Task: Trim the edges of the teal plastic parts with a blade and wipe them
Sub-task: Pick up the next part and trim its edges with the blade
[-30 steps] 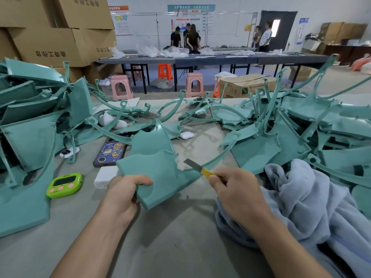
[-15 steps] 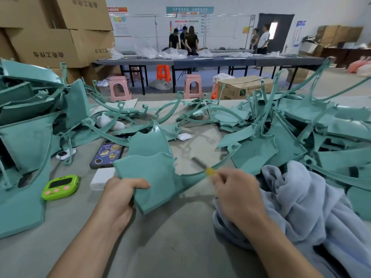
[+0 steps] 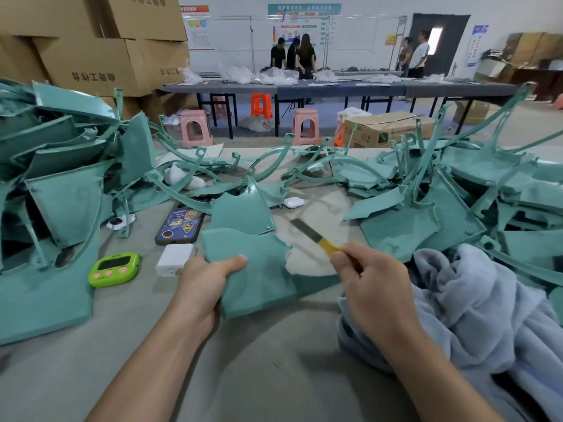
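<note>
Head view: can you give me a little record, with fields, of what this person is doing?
Left hand: grips a teal part by its left edge
Right hand: pinches a blade by its yellow holder
Blade: raised, seemingly off the part
Cloth: grey-blue, bunched under the right wrist
Also on table: green timer, phone, piles of teal parts

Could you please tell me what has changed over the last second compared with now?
The right hand has lifted the yellow-handled blade up off the edge of the flat teal plastic part; its tip now sits over bare table, clear of it. The left hand still grips that part's left edge, and the grey-blue cloth lies as before.
</note>
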